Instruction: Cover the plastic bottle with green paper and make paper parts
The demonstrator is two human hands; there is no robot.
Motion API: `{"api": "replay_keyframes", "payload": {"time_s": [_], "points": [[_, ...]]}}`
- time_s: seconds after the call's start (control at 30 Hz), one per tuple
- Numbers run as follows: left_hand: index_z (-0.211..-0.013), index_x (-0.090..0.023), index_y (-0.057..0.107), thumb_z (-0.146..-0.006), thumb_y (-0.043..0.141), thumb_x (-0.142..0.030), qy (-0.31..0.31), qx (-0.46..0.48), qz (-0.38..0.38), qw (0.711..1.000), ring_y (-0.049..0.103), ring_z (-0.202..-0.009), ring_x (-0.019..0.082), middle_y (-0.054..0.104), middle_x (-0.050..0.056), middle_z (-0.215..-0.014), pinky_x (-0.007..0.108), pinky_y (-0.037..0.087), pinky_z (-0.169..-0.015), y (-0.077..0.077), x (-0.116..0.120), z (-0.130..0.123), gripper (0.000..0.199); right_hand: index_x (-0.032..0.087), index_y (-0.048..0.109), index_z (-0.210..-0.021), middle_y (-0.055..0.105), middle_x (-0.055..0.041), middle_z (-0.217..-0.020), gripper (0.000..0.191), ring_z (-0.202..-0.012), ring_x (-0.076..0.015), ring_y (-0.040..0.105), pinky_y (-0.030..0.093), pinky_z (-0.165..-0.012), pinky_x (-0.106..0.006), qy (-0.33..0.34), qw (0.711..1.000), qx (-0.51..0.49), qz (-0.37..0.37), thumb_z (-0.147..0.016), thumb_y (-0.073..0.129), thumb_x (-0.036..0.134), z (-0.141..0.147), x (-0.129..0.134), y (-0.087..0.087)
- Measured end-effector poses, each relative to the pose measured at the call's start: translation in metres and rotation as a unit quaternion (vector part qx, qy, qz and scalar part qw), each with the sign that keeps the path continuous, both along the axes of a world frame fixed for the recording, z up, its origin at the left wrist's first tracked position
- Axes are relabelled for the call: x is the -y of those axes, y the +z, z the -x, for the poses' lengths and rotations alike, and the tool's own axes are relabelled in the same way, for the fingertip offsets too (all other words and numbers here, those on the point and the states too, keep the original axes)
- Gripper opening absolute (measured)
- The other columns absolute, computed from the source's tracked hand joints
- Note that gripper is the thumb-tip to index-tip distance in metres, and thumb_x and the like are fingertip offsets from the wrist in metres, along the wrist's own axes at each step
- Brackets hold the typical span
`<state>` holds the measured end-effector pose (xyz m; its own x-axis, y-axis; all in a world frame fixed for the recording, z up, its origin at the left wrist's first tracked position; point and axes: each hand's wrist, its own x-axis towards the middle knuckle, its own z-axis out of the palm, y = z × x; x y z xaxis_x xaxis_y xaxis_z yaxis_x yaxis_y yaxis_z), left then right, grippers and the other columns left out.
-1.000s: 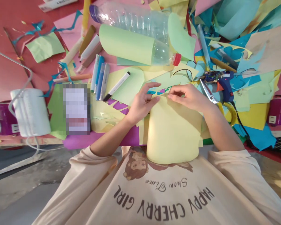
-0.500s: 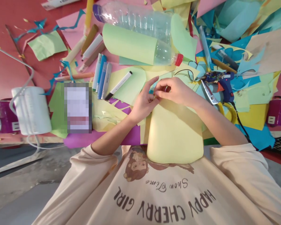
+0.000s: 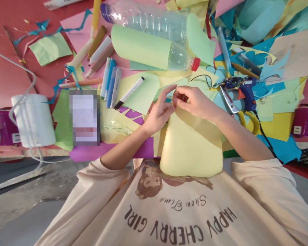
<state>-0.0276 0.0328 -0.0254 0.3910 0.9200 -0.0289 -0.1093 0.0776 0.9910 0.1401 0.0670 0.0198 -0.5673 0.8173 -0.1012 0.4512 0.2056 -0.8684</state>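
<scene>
A pale yellow sheet of paper (image 3: pixel 192 147) hangs over the table's front edge toward my shirt, its lower part bowed. My right hand (image 3: pixel 191 99) is closed in a pinch at its top edge. Beside it, my left hand (image 3: pixel 161 111) has its thumb and curled fingers at the same edge, fingertips meeting those of the right. The exact spot they grip is hidden behind the fingers. Just beyond lies a clear plastic bottle (image 3: pixel 181 56) with a red cap, partly wrapped in light green paper (image 3: pixel 141 46).
At the right lie a blue glue gun (image 3: pixel 247 90) and yellow-handled scissors (image 3: pixel 242 116). Several markers (image 3: pixel 111 82) and a blurred-out phone (image 3: pixel 84 118) are at the left, near a white cylinder (image 3: pixel 33 119) with a cable. Another bottle (image 3: pixel 149 20) and coloured paper scraps lie farther back.
Both hands have shifted slightly to the right along the paper's top edge. The left fingers have bunched a little, and the paper's lower edge has risen slightly.
</scene>
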Motion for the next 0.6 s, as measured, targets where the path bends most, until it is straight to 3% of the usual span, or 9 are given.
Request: {"api": "replay_keyframes", "payload": {"time_s": [0.17, 0.3, 0.43, 0.5, 0.6], "points": [[-0.138, -0.024, 0.044, -0.085, 0.065, -0.024, 0.020, 0.003, 0.037, 0.999, 0.025, -0.040, 0.005, 0.033, -0.010, -0.051, 0.021, 0.020, -0.045, 0.002, 0.002, 0.000, 0.057, 0.020, 0.049, -0.076, 0.058, -0.0003, -0.076, 0.012, -0.066, -0.0122, 0.051, 0.041, -0.064, -0.028, -0.039, 0.992, 0.052, -0.104, -0.085, 0.051, 0.012, -0.005, -0.003, -0.003], [-0.134, -0.024, 0.051, -0.084, 0.069, -0.029, 0.053, 0.034, 0.097, 0.993, 0.045, -0.048, 0.008, 0.045, -0.006, -0.060, 0.023, 0.038, -0.054, 0.004, 0.003, -0.001, 0.054, 0.022, 0.045, -0.076, 0.056, 0.0001, -0.076, 0.014, -0.066, -0.0133, 0.052, 0.043, -0.065, -0.028, -0.058, 0.979, 0.086, -0.175, -0.087, 0.050, 0.015, -0.011, -0.010, -0.005], [-0.126, -0.020, 0.055, -0.076, 0.076, -0.026, 0.123, 0.081, 0.161, 0.976, 0.066, -0.089, 0.023, 0.058, 0.002, -0.082, 0.031, 0.052, -0.079, 0.006, 0.002, -0.002, 0.055, 0.024, 0.043, -0.076, 0.058, -0.0026, -0.078, 0.014, -0.070, -0.0171, 0.055, 0.045, -0.067, -0.032, -0.082, 0.963, 0.119, -0.227, -0.089, 0.046, 0.020, -0.019, -0.019, 0.000], [-0.122, -0.020, 0.055, -0.076, 0.075, -0.028, 0.152, 0.084, 0.157, 0.972, 0.064, -0.108, 0.029, 0.060, 0.004, -0.091, 0.034, 0.052, -0.088, 0.007, 0.001, -0.003, 0.051, 0.025, 0.042, -0.076, 0.059, -0.0037, -0.079, 0.015, -0.071, -0.0187, 0.056, 0.046, -0.068, -0.033, -0.098, 0.956, 0.130, -0.244, -0.089, 0.046, 0.021, -0.024, -0.024, 0.005], [-0.121, -0.020, 0.056, -0.077, 0.074, -0.031, 0.146, 0.078, 0.146, 0.975, 0.057, -0.121, 0.032, 0.062, 0.006, -0.099, 0.037, 0.050, -0.096, 0.008, 0.001, -0.003, 0.049, 0.026, 0.042, -0.075, 0.061, -0.0044, -0.082, 0.016, -0.075, -0.0190, 0.057, 0.047, -0.072, -0.034, -0.118, 0.942, 0.159, -0.269, -0.088, 0.047, 0.018, -0.034, -0.031, 0.013]]}}
